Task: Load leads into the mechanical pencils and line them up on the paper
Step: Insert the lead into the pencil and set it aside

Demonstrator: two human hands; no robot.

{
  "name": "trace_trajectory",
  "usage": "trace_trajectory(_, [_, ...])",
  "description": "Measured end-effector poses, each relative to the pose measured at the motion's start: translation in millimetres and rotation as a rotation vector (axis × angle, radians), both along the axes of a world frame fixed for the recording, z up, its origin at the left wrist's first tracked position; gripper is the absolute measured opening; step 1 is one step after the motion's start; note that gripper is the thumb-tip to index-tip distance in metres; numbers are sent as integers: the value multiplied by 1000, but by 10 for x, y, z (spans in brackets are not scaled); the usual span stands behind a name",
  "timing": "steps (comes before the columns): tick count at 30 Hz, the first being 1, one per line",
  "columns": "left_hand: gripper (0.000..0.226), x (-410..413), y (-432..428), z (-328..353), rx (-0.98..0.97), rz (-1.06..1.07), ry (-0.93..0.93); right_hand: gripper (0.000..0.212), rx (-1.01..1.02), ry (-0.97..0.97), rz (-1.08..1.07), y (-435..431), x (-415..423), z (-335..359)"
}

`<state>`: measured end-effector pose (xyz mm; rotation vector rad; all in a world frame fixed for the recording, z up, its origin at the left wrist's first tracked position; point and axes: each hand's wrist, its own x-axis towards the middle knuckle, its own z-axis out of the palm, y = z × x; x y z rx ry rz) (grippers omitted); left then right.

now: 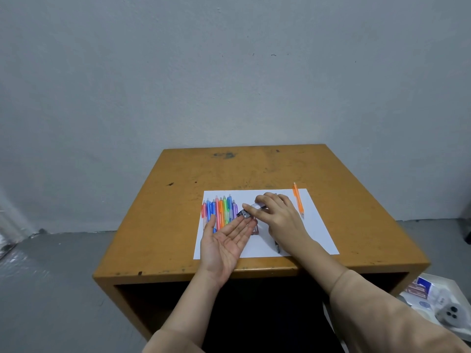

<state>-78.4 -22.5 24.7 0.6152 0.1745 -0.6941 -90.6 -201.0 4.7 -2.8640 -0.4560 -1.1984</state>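
Currently, the lead-loading step appears to be in hand. The right hand [277, 212] has its grip clamped on a clear tube [259, 205], with the fingers curled over it. Whether this is a pencil barrel or a lead case cannot be told at this size. The left hand [226, 240] lies palm up just beside it, its grip apart and the fingers straight. A small dark piece [243, 214] sits at its fingertips, possibly a cap or a dispenser end.

Both hands work above the paper [316, 230], which lies on the counter [254, 169] toward its near edge.

Position and axis:
- The clear tube lies roughly crosswise, left to right. Its left end is angled toward the left fingertips.
- The row of coloured pencils [219, 211] lies on the left part of the paper, the pencils touching or nearly so. Their long axes run away from the person. Which end carries the tip cannot be told.
- The orange pencil [298, 200] lies apart at the right edge of the paper. Its axis also runs near to far, and the pointed end seems to face the person.
- A dark pencil [277, 247] shows partly under the right forearm.

The next move probably calls for a steady, fine transfer between tube and palm, with the thin leads kept from rolling off. The loaded pencil would then be laid parallel to the row.
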Motion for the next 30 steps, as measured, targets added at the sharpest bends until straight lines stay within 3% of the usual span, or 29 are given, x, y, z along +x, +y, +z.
trace_trajectory(9, [66, -8, -20, 4, 7, 7, -27, 71, 130, -109, 37, 47, 4, 57])
trace_trajectory(12, [66, -14, -12, 6, 21, -3, -35, 36, 6, -100, 58, 17, -4, 84])
trace_trajectory(15, [66, -25, -14, 19, 29, -14, -35, 46, -74, -82, 58, -13, 12, 93])
trace_trajectory(21, [64, -25, -11, 20, -9, -7, -26, 35, -25, -95, 58, 11, 4, 115])
trace_trajectory(26, [58, -30, -22, 22, 30, -4, -39, 74, 70, -70, 63, 24, -28, 102])
trace_trajectory(30, [40, -27, -47, 32, 97, -3, -69, 75, 102, -60, 77, 38, -45, 114])
